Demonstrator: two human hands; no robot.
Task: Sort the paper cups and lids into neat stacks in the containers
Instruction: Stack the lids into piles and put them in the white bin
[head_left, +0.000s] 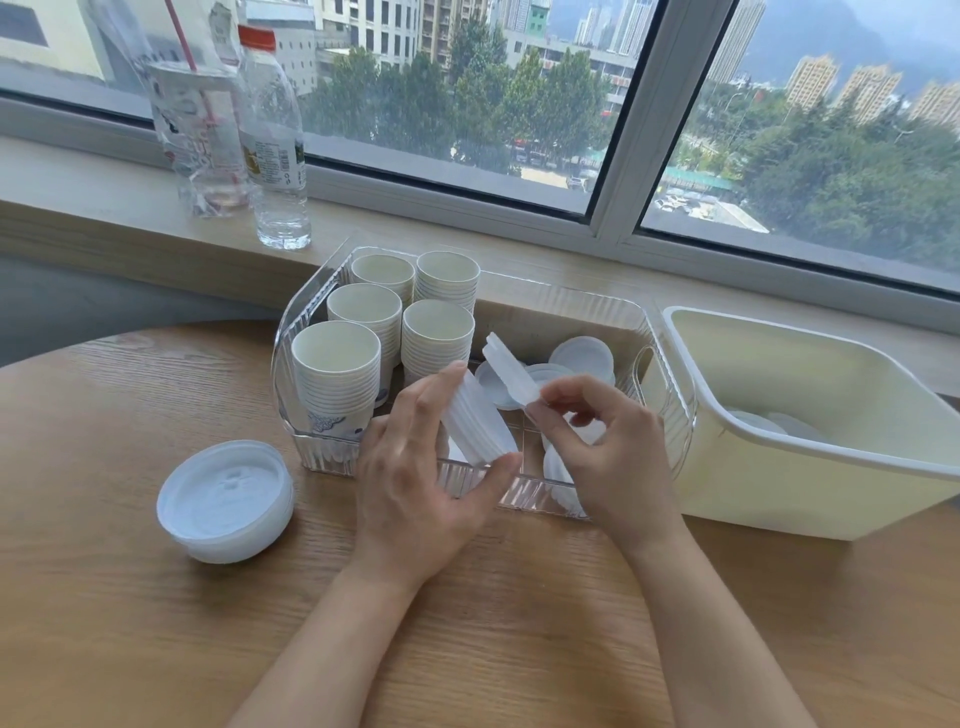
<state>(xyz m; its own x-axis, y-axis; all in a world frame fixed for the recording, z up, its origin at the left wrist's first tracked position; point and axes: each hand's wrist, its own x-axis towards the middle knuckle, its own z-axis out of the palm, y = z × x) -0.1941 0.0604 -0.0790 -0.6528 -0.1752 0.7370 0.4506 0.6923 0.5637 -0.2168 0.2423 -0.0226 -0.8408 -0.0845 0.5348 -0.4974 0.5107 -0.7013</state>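
A clear ribbed container (670, 364) stands on the wooden table. Its left half holds several stacks of white paper cups (337, 364). Loose white lids (582, 353) lie in its right half. My left hand (415, 467) grips a tilted stack of lids (478, 421) over the container's front edge. My right hand (597, 441) pinches a single lid (506, 369) just above that stack. Another lid stack (558, 475) leans inside the container below my right hand. A separate stack of lids (226, 501) sits on the table at the left.
A cream plastic bin (810, 467) stands to the right, with a few lids at its bottom. A water bottle (275, 150) and a clear plastic cup with a straw (200, 135) stand on the windowsill behind. The window frame runs along the back.
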